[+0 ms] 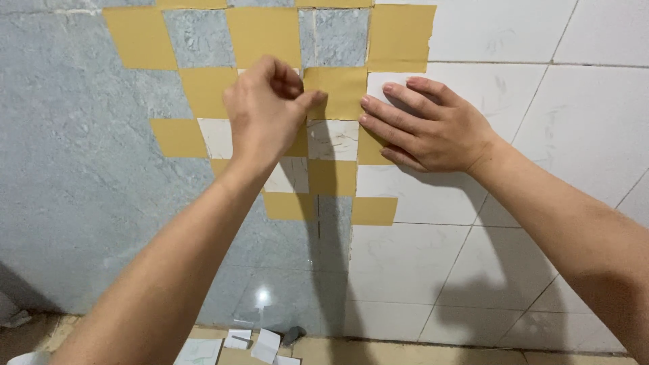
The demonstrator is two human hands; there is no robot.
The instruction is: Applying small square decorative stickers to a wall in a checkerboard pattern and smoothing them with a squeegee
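Observation:
A wall carries a checkered patch of square mustard-yellow tape pieces alternating with bare squares. My left hand is curled, its thumb and fingers pinching the left edge of one yellow square in the middle of the patch. My right hand lies flat on the wall just right of that square, fingers spread, fingertips pressing its right edge and a white square.
The wall's left half is grey-blue stone-like surface; the right half is white tile. At the wall's foot lie white paper scraps and a small dark object on a tan floor strip.

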